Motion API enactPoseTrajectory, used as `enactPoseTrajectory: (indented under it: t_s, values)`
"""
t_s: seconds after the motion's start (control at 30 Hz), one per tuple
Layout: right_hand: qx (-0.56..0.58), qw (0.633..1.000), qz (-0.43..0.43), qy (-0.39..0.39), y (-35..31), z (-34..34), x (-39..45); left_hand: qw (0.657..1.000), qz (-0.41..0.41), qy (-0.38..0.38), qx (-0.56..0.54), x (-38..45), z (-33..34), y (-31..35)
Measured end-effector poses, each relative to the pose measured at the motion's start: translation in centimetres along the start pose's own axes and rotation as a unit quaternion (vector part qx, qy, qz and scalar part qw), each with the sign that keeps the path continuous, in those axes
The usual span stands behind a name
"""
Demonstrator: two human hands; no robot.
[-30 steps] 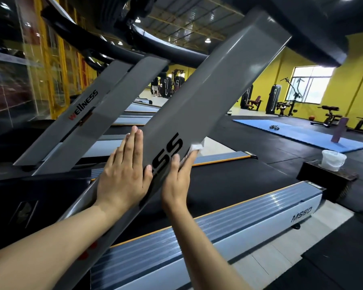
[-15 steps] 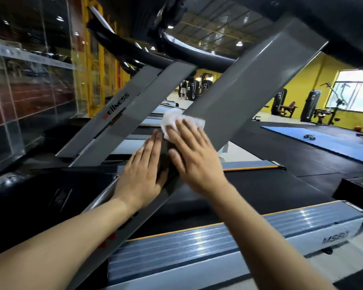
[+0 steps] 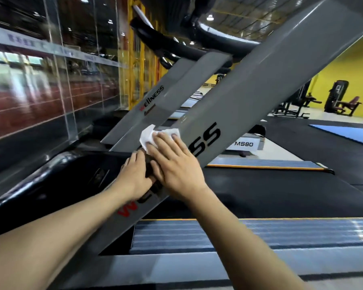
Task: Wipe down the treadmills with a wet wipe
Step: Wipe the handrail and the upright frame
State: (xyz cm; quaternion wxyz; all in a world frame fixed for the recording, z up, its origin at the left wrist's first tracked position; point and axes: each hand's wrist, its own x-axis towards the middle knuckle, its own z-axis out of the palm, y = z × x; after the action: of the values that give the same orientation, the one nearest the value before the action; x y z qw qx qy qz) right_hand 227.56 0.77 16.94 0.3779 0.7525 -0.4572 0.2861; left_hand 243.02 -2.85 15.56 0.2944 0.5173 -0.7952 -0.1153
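Head view: a person leans over a grey slanted treadmill upright (image 3: 235,101) marked with large black lettering, both hands on its face.
Step in hand: wiping the upright's flat face with the wet wipe (image 3: 150,136), apparently along the lettered stretch.
Wet wipe position: bunched white against the upright, just above the lower letters, its upper left part sticking out past the fingertips and the rest trapped beneath them.
Right hand (image 3: 176,166): palm down on the upright, fingers (image 3: 166,143) straight and slightly spread, pressing the wipe flat rather than pinching it.
Left hand (image 3: 134,176): resting on the upright's left edge just beside the right hand, fingers close together and lightly bent over the edge; it holds nothing and looks like a brace.
Arms: both forearms reach forward and up from the bottom of the view, converging at the upright.
Doing it well: long overlapping strokes along the slant would likely cover the face best, with even palm pressure so the wipe does not roll up.
Watch for: the side edges and the upper length toward the black handrail (image 3: 218,36) probably still need passes.
Next treadmill (image 3: 147,114): its matching upright stands behind, well apart from the hands.
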Motion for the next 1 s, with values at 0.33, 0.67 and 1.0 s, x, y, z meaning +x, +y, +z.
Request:
enactPoseTrajectory:
  t_s: [0.33,0.67,1.0]
  values:
    - [0.057,0.952,0.281,0.102,2.7,-1.0,-2.0,1.0,-0.003,0.011,-0.008,-0.3,0.1,1.0]
    - [0.039,0.955,0.262,0.13,-0.2,-0.8,-3.9,0.999,0.028,0.014,-0.007,-0.8,-0.1,0.3]
    - [-0.054,0.939,0.236,0.245,6.2,-4.0,0.0,0.997,0.054,0.052,-0.019,-0.7,0.9,-0.5]
